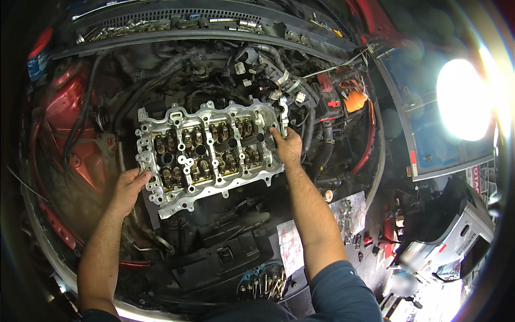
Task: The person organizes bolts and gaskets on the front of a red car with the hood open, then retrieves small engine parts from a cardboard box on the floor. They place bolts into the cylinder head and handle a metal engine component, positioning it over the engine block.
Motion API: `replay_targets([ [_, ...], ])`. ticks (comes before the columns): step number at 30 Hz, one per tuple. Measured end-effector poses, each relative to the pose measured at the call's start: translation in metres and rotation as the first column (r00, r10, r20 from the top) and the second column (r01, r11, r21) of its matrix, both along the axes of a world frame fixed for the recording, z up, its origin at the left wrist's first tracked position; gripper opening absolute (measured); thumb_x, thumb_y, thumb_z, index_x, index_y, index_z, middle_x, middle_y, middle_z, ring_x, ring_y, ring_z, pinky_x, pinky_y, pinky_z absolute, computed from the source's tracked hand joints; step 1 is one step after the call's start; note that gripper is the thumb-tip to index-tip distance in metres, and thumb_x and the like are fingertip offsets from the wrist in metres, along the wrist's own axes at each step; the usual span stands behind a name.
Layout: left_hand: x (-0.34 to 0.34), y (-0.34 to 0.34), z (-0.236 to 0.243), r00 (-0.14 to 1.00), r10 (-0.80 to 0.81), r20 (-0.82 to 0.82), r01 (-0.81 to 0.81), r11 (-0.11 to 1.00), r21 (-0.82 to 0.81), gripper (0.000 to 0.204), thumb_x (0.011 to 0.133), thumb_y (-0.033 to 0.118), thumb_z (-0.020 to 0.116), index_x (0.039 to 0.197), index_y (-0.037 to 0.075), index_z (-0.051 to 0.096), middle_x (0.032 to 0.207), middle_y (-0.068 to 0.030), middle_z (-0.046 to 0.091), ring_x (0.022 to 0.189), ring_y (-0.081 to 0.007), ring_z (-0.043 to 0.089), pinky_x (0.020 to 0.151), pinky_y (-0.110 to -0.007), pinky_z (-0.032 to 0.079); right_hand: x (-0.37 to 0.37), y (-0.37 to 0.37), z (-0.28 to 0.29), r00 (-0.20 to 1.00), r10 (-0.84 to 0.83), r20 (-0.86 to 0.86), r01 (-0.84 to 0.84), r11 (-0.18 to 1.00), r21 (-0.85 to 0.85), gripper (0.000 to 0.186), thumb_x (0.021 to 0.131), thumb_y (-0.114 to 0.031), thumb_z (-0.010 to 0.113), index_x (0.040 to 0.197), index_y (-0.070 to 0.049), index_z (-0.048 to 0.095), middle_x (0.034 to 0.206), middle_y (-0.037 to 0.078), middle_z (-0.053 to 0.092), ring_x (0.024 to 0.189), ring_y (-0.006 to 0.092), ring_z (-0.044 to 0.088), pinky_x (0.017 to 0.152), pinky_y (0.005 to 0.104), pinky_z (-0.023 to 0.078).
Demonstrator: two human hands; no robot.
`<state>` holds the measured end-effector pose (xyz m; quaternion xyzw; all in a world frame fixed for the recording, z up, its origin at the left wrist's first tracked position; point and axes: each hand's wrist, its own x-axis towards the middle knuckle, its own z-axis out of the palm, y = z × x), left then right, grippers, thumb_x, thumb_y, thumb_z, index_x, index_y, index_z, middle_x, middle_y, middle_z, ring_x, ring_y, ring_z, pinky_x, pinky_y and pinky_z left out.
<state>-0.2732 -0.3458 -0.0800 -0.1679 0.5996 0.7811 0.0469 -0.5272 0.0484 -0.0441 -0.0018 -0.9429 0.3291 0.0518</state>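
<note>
An aluminium cylinder head [210,140] lies across the middle of the engine bay, its valve gear facing up. My left hand [129,190] is closed on its left end, with the thumb on the upper edge and the other fingers mostly hidden below. My right hand [288,146] grips the right end, thumb on the top face. Just beyond that hand, a small silver metal bracket-like part [284,110] stands at the head's right corner. What bears the head's weight underneath cannot be seen.
Wiring and loose connectors [248,72] crowd the far side. Sockets and small tools [134,29] line the cowl tray. A red-and-blue container [38,56] stands far left. Orange-wrapped cable [355,101] sits at right. Near me lie several long bolts [271,285]. A lamp [464,99] glares at right.
</note>
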Motion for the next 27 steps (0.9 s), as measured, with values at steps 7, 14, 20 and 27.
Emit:
replay_targets([
  [7, 0.002, 0.001, 0.000, 0.999, -0.021, 0.030, 0.022, 0.999, -0.032, 0.026, 0.102, 0.025, 0.060, 0.111, 0.002, 0.067, 0.098, 0.0023, 0.066, 0.088, -0.0056, 0.056, 0.081, -0.025, 0.046, -0.001, 0.001, -0.013, 0.996, -0.011, -0.089, 0.002, 0.995, -0.099, 0.042, 0.083, -0.040, 0.081, 0.094, 0.000, 0.071, 0.083, 0.018, 0.073, 0.078, 0.0324, 0.071, 0.076, 0.0425, 0.053],
  [14, 0.001, -0.001, 0.007, 0.996, -0.032, 0.079, 0.037, 0.998, -0.054, 0.029, 0.103, 0.027, 0.058, 0.116, 0.002, 0.065, 0.108, -0.0014, 0.067, 0.097, -0.0100, 0.063, 0.089, -0.031, 0.052, -0.001, 0.000, -0.013, 0.998, -0.024, -0.058, 0.018, 0.995, -0.101, 0.045, 0.082, -0.042, 0.081, 0.096, -0.001, 0.071, 0.085, 0.017, 0.074, 0.080, 0.0332, 0.071, 0.076, 0.0427, 0.053],
  [20, 0.003, 0.002, 0.011, 0.998, -0.059, -0.020, 0.058, 0.998, -0.030, 0.034, 0.104, 0.029, 0.058, 0.119, 0.000, 0.063, 0.110, -0.0030, 0.067, 0.099, -0.0117, 0.064, 0.090, -0.032, 0.053, 0.003, -0.001, -0.012, 0.989, -0.024, -0.148, 0.017, 0.999, -0.046, 0.050, 0.086, -0.045, 0.076, 0.100, 0.002, 0.068, 0.085, 0.023, 0.071, 0.084, 0.0420, 0.069, 0.077, 0.0467, 0.053],
  [27, 0.002, -0.006, 0.007, 0.998, -0.055, 0.031, 0.056, 0.997, -0.053, 0.031, 0.104, 0.025, 0.057, 0.121, 0.000, 0.062, 0.110, -0.0042, 0.066, 0.097, -0.0125, 0.064, 0.084, -0.031, 0.055, 0.002, -0.001, -0.011, 0.980, -0.088, -0.179, 0.086, 0.996, -0.018, 0.046, 0.093, -0.046, 0.067, 0.099, 0.000, 0.067, 0.088, 0.027, 0.068, 0.088, 0.0451, 0.066, 0.079, 0.0493, 0.052],
])
